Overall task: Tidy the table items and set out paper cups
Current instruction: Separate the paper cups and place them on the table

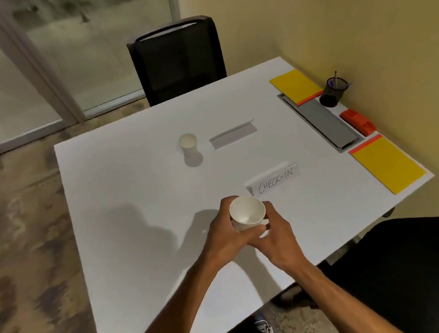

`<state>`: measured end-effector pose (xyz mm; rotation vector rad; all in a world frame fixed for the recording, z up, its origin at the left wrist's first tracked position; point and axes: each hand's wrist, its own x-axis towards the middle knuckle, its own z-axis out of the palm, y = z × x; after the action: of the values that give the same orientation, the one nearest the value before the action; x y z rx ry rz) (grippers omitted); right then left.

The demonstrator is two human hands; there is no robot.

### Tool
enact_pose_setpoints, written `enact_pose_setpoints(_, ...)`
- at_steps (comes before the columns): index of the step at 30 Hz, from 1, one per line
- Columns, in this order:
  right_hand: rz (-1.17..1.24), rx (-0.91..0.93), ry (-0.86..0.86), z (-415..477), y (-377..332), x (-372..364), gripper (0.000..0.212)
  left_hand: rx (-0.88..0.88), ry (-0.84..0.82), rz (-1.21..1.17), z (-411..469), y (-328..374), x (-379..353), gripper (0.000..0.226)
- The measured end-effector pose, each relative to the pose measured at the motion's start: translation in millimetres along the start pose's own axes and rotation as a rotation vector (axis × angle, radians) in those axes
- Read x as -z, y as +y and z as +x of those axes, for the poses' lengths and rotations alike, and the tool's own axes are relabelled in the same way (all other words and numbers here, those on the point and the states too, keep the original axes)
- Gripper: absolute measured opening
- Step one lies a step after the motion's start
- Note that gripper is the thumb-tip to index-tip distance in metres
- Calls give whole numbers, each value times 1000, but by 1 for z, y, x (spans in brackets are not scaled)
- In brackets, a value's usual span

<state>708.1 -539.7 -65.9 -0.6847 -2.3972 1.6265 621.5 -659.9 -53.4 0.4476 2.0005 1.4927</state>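
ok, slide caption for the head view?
Both hands hold a paper cup beside the CHECK-IN card; second cup already placed.

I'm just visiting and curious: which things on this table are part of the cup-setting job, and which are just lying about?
Part of the job:
- paper cup held in both hands, left hand, right hand
- second paper cup standing upright
- CHECK-IN sign
- blank sign

Lying about:
- two yellow pads
- pen holder
- orange object
- chairs
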Motion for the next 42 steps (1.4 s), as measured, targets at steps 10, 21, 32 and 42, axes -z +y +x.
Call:
enact_pose_setpoints(10, -119, -104, -82, 112, 69, 3, 80, 165, 266, 111, 45, -45, -4, 91)
enact_pose_setpoints(21, -142, -107, -52, 162, 128, -57, 61, 196, 442, 541, 55, -112, -5, 87)
enact_pose_setpoints(32, -146, -127, 44, 171, 143, -77, 66, 273, 448, 534, 47, -125, -3, 92)
enact_pose_setpoints(42, -89, -218, 71, 129, 122, -52, 60, 262, 429, 555, 26, -112, 1, 89)
